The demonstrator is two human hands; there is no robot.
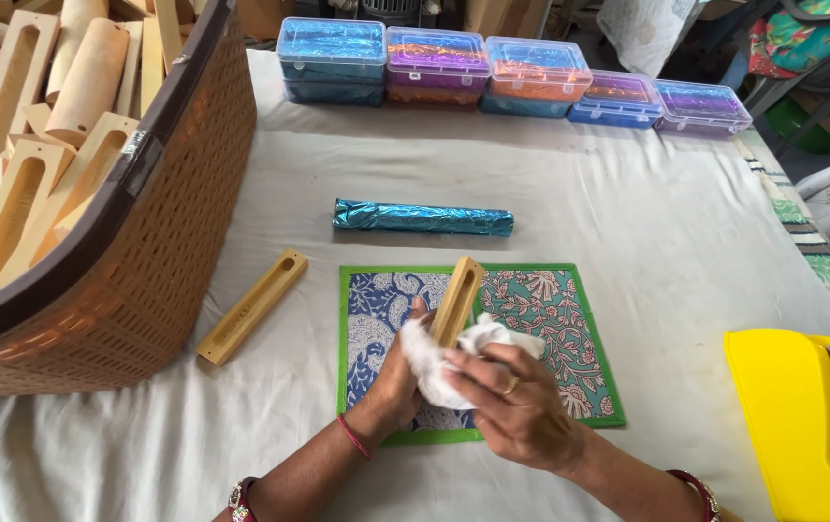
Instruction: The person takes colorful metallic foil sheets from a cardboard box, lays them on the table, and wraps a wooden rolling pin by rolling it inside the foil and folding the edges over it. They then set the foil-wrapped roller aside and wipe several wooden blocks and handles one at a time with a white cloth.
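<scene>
Near the front edge of the cloth-covered table (647, 222), on a square printed fabric mat with a green border (569, 319): a slotted wooden block, long and pale (457, 300), tilted up off the mat, its lower end buried in a crumpled white cloth (453, 362). Left hand (397, 372) curled around the block's lower end from the left, fingers closed on wood and cloth together. Right hand (521, 406) clenched over the white cloth, pressing it against the block, a ring on one finger. Just left of the mat, flat on the table and apart from both hands: a second slotted wooden block (252, 307), lying slantwise. Beyond the mat's far edge, close but not touching: a long roll wrapped in shiny blue foil (422, 218), parallel to that edge. Along the table's left edge: a large brown woven basket (159, 242), full of similar wooden pieces (38, 135), its wall near the second block. Along the far edge: a row of clear lidded plastic boxes holding coloured foil (516, 75). At the front right corner: a yellow plastic tape dispenser (801, 425). Open cloth between the mat's right edge and the dispenser, and between the foil roll and the boxes.
</scene>
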